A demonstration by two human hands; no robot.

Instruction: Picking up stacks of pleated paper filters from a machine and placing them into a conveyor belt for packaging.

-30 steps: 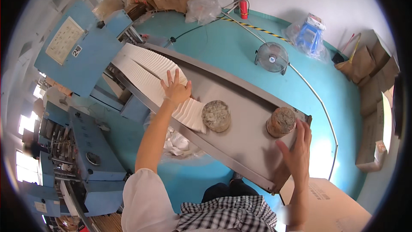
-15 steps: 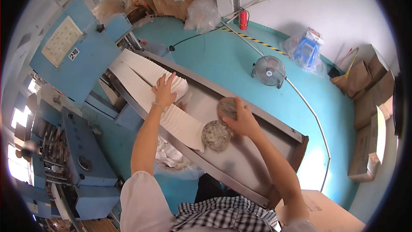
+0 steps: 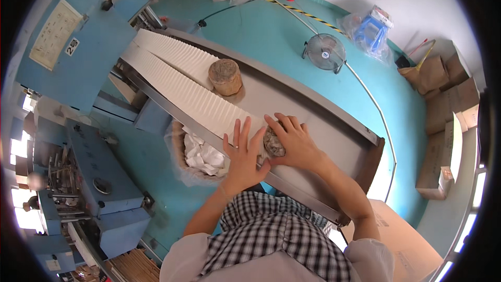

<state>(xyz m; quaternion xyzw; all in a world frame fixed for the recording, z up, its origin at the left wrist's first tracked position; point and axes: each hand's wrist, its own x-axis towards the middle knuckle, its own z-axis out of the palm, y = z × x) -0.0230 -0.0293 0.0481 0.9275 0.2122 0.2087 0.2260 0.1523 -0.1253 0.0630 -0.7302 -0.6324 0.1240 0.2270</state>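
Two rows of thin white stacked sheets (image 3: 195, 93) lie along a long metal trough (image 3: 318, 125). A brown cylindrical block (image 3: 225, 77) stands against the end of the far row, with no hand on it. My right hand (image 3: 296, 143) curls over a second round block (image 3: 273, 142), mottled grey-brown and partly hidden by the fingers, at the end of the near row. Just left of it, my left hand (image 3: 244, 154) has its fingers spread over the near row's end, holding nothing. Whether its fingertips touch the sheets I cannot tell.
A blue machine (image 3: 78, 42) adjoins the trough's far left end. Below the trough is a lined basket of white scraps (image 3: 201, 155). A floor fan (image 3: 324, 54) stands beyond the trough, and a cardboard box (image 3: 396, 240) sits at the lower right.
My right hand has let go of the brown block at the far row's end and moved onto the mottled block. My left hand has left the far row for the near row's end.
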